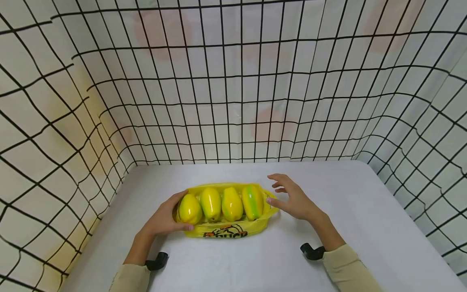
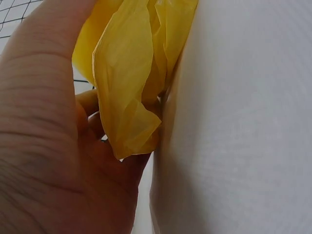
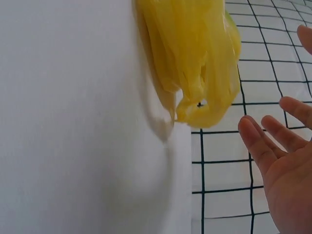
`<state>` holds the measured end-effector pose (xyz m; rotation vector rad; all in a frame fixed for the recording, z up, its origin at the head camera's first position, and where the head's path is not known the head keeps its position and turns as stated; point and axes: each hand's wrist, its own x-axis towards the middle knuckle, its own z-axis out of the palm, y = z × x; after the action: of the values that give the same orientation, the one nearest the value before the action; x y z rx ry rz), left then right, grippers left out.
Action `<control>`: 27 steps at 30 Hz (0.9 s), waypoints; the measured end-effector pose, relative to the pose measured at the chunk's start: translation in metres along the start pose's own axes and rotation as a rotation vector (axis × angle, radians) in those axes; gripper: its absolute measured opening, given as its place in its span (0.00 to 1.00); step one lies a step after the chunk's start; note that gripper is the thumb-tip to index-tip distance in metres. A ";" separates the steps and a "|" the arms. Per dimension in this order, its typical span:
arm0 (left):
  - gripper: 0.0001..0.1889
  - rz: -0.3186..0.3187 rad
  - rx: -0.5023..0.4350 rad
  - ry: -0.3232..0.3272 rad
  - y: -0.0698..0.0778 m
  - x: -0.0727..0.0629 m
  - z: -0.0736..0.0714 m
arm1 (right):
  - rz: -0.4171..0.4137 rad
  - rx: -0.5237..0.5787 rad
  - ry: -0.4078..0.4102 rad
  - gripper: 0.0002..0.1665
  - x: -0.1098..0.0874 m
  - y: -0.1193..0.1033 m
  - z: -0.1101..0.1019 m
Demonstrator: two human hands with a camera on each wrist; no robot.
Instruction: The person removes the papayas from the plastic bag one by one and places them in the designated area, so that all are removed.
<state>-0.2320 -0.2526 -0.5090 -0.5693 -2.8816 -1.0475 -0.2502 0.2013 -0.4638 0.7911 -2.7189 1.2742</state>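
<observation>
In the head view, a yellow plastic bag (image 1: 228,231) with dark and orange print lies on the table. Several glossy yellow mango-like fruits sit side by side in a row in its opening, among them a leftmost one (image 1: 190,209) and a green-streaked one (image 1: 252,202) at the right. My left hand (image 1: 166,215) grips the bag's left end, thumb in front and fingers behind. The left wrist view shows crumpled yellow film (image 2: 126,83) inside this hand. My right hand (image 1: 294,199) is spread at the bag's right end, holding nothing; in the right wrist view its fingers stand apart from the bag (image 3: 195,58).
A white-covered table (image 1: 233,263) carries the bag. Black wire mesh (image 1: 240,101) rises behind it and along both sides, with pale sheeting beyond. Black angled pieces (image 1: 157,261) stick out by each sleeve.
</observation>
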 end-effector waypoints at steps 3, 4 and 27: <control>0.66 -0.003 0.000 -0.001 0.000 0.001 0.001 | -0.003 0.005 -0.012 0.43 0.004 -0.002 0.006; 0.67 -0.005 0.000 -0.001 0.000 0.001 0.001 | -0.004 0.005 -0.014 0.43 0.005 -0.003 0.008; 0.65 -0.019 -0.005 0.000 0.003 -0.001 0.000 | 0.065 -0.113 -0.092 0.49 0.016 -0.009 0.048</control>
<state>-0.2305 -0.2510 -0.5073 -0.5438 -2.8909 -1.0572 -0.2515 0.1552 -0.4853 0.7745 -2.8821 1.1097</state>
